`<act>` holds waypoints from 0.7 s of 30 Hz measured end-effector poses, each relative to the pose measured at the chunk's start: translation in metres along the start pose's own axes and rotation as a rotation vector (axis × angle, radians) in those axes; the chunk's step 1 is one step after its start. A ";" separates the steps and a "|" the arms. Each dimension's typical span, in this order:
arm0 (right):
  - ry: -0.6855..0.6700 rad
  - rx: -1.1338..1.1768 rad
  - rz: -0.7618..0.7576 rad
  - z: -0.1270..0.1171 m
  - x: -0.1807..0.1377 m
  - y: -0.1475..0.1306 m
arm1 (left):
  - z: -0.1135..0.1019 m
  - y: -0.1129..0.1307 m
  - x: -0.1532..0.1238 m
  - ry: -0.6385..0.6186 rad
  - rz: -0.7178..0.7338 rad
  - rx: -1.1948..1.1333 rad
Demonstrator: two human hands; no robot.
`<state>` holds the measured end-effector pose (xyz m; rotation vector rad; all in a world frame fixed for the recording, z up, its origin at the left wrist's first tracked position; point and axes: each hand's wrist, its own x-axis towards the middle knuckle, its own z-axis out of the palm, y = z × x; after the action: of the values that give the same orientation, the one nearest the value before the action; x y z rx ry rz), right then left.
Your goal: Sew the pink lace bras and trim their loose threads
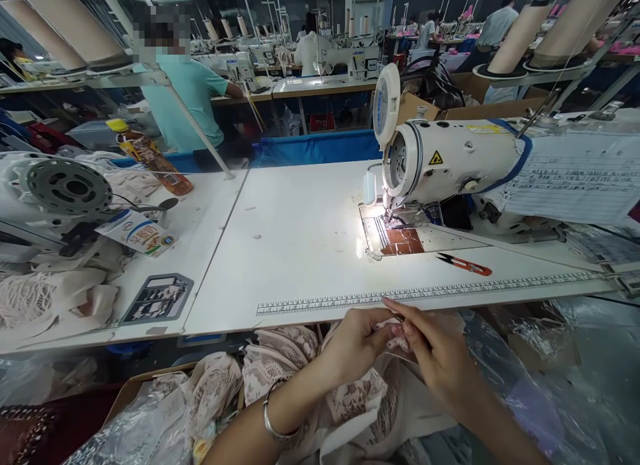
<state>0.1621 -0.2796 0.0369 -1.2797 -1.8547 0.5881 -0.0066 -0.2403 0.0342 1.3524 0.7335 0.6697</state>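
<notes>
Both of my hands meet just below the front edge of the white sewing table [300, 252]. My left hand [356, 342], a silver bangle on its wrist, pinches a piece of pale pink lace fabric [350, 398] that lies in my lap. My right hand [435, 352] is closed on the same lace, fingertips touching the left hand's. A white sewing machine [450, 162] stands at the right of the table with its lamp lit over the needle plate [395, 235]. Orange-handled thread snips [465, 264] lie in front of the machine.
A ruler strip [425, 295] runs along the table's front edge. More lace pieces [45, 298], a second machine [65, 188], a bottle [150, 155] and a control panel [157, 298] sit at the left. Clear plastic bags [550, 385] lie at my right. A person in a teal shirt [187, 102] stands behind.
</notes>
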 end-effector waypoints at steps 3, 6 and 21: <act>-0.108 0.480 0.243 -0.005 0.008 -0.004 | 0.002 0.004 0.000 -0.054 0.020 -0.012; 0.104 0.747 0.277 -0.023 0.019 0.003 | -0.002 0.008 -0.002 -0.070 0.008 -0.044; 0.156 -0.510 -0.372 -0.014 -0.005 0.003 | -0.009 0.015 -0.007 -0.024 -0.060 -0.106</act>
<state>0.1755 -0.2840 0.0410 -1.1971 -2.1100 -0.1931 -0.0183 -0.2392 0.0491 1.2352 0.7070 0.6351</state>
